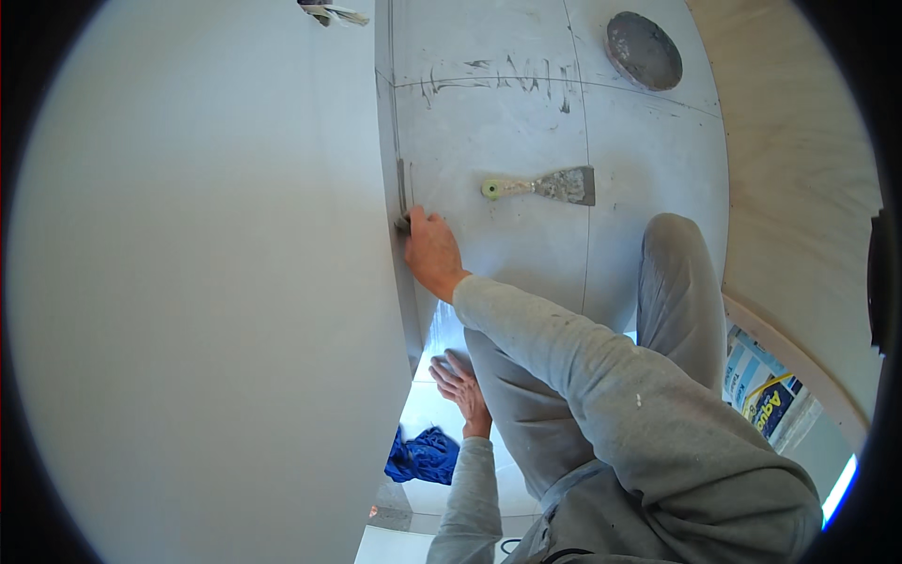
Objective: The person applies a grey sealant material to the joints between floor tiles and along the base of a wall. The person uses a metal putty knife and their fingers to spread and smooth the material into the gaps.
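a broad white wall fills the left, its lower edge bordered by a narrow grey strip that closes off sideways room there. near the top, a small pale and dark object shows against the wall, too partial to identify. at the foot of the strip sits a small dark grey thing, right by the fingertips of the right hand. that hand is curled in tight to the strip; i cannot tell whether it grips the thing or only presses against it. lower down, a crumpled blue cloth lies near the wall, and just beside it the left hand is released, fingers spread, palm down.

a stretch of grey tiled floor gives room between the right hand and a scraper, which lies flat, handle toward the wall, its smeared blade reaching a tile joint. the person's bent legs take up the lower middle. farther up and right stands a round grey bowl, well apart from the scraper and near the curved edge of a pale wooden panel, which bounds the right side. beyond the panel's lower rim are printed packages.

counted: two hands, two legs, one scraper, one bowl, one cloth; the packages overlap too much to number.
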`<state>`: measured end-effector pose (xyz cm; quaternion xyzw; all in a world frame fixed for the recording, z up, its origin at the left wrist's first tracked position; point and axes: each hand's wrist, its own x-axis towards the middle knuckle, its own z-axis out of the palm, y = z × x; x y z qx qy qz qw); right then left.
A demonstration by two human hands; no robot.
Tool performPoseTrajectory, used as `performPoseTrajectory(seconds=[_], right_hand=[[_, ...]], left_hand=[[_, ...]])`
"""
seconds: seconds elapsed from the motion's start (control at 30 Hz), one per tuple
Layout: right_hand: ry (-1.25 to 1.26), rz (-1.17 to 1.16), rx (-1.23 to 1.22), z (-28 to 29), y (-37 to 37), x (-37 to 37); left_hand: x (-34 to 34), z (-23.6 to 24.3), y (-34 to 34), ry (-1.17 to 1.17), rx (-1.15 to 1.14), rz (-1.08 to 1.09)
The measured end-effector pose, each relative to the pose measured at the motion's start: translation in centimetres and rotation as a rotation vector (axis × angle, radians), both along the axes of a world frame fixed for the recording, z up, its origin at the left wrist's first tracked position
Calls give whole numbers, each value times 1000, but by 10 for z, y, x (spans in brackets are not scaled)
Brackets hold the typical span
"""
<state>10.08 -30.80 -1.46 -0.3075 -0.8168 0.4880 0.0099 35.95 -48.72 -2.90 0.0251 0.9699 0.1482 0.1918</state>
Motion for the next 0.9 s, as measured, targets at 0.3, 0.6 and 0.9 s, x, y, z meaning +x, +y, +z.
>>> performPoseTrajectory(seconds=[0.3,0.6,0.9], right_hand=[[179,-93,140,-5,94,-75],[197,259,275,-16,130,-128],[263,471,228,2,5,19]], left_hand=[[18,-37,-38,-105,-290,-401],[-6,5,0,-358,-204,-209],[-6,12,-15,-281,-192,-237]])
